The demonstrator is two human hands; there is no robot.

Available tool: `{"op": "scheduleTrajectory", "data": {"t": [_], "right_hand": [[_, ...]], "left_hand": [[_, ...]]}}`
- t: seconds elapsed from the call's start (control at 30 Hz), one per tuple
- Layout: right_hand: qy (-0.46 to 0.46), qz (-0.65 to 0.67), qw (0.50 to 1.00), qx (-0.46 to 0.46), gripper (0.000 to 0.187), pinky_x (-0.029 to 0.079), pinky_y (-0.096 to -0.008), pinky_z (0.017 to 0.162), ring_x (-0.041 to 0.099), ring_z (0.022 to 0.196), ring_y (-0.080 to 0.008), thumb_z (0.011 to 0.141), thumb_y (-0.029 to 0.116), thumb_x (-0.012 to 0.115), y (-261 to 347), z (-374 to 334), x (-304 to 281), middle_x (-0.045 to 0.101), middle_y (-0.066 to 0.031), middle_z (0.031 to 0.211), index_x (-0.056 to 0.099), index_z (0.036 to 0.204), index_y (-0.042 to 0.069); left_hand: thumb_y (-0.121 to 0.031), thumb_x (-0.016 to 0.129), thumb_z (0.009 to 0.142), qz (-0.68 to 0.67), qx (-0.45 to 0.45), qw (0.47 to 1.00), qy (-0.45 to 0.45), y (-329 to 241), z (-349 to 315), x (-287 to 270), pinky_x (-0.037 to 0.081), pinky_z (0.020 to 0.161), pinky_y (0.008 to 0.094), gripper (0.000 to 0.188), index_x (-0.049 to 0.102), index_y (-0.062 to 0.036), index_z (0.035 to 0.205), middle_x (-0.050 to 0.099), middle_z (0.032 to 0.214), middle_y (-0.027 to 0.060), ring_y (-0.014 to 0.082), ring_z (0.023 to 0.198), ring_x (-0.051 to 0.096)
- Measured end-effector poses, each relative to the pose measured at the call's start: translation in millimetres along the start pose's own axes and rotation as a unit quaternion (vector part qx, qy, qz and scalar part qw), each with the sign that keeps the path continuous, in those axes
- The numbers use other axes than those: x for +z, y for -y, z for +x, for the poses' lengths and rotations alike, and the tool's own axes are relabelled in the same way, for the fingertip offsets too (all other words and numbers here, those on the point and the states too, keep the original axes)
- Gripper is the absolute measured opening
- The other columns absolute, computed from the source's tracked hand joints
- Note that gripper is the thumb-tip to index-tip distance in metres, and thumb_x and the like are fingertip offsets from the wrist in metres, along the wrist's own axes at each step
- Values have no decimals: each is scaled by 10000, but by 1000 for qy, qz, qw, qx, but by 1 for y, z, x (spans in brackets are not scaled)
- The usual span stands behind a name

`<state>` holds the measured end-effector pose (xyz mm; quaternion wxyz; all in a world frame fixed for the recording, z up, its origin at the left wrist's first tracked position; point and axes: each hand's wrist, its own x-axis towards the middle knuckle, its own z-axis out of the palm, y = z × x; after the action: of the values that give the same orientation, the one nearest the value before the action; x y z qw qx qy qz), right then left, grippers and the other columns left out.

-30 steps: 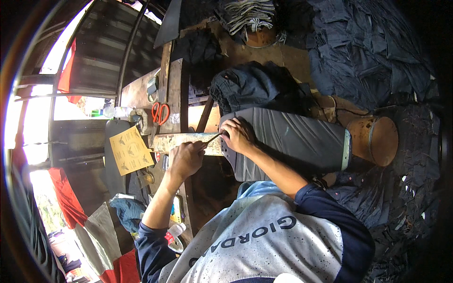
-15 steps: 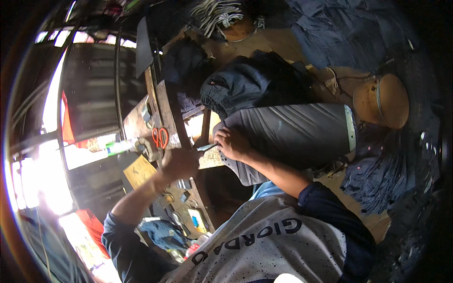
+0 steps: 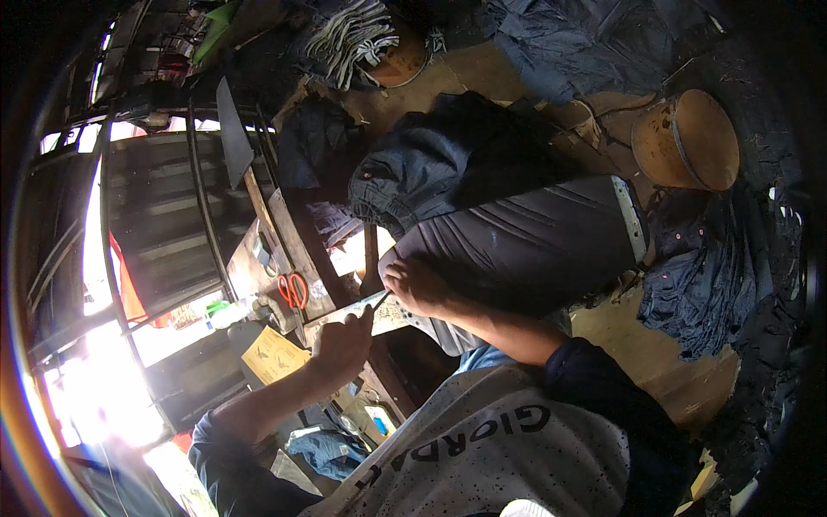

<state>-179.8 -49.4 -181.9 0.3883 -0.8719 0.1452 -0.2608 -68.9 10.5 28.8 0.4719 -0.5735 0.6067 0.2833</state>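
Observation:
A long dark padded panel [image 3: 517,246] with creased covering lies tilted in front of me. Light strips with holes edge its right end and lower left corner. My right hand [image 3: 418,289] is closed over the panel's left end, its fingers curled at the edge. Just below and left of it, my left hand [image 3: 343,346] is closed. A thin dark tool [image 3: 380,300] sticks out from its fingers toward the panel's edge; its kind is too small to tell. Beyond the panel lies a bundle of dark cloth [image 3: 448,155] with a gathered edge.
On the wooden bench [image 3: 297,233] at left lie orange-handled scissors [image 3: 293,290] and a yellow sheet [image 3: 274,355]. A rusty round container [image 3: 687,140] stands at far right. Dark cloth piles [image 3: 702,267] and bundled striped strips [image 3: 349,43] lie around. Blue cloth [image 3: 327,452] rests near my left arm.
My left hand has moved down and slightly right, away from the bench. The view has shifted a little, and the light piece between my hands no longer shows the same way.

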Motion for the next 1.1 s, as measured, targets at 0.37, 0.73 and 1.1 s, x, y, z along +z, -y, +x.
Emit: {"op": "scheduleTrajectory", "data": {"t": [0.37, 0.73, 1.1], "right_hand": [[28, -4, 1000, -1, 244, 440, -374, 874, 552, 997, -234, 812, 213, 630, 1, -2, -3, 588, -86, 996, 634, 935, 3], [4, -18, 1000, 0, 188, 466, -390, 863, 565, 977, -242, 837, 184, 614, -2, -3, 8, 604, -93, 988, 634, 899, 7], [-5, -11, 1000, -2, 120, 468, -397, 824, 566, 948, -234, 794, 155, 594, -6, -2, 13, 601, -91, 926, 626, 790, 39]], "left_hand": [[-155, 571, 877, 84, 16, 996, -33, 3, 9, 6, 557, 565, 377, 506, 486, -5, 1353, 656, 947, 154, 247, 708, 690], [-253, 600, 881, -126, 6, 992, 32, 36, 16, 21, 534, 604, 454, 580, 448, -23, 1391, 656, 963, 139, 273, 723, 677], [-171, 621, 804, -173, -29, 984, 39, 26, 10, -3, 558, 610, 425, 560, 506, -72, 1342, 598, 1084, 202, 303, 706, 691]]}}
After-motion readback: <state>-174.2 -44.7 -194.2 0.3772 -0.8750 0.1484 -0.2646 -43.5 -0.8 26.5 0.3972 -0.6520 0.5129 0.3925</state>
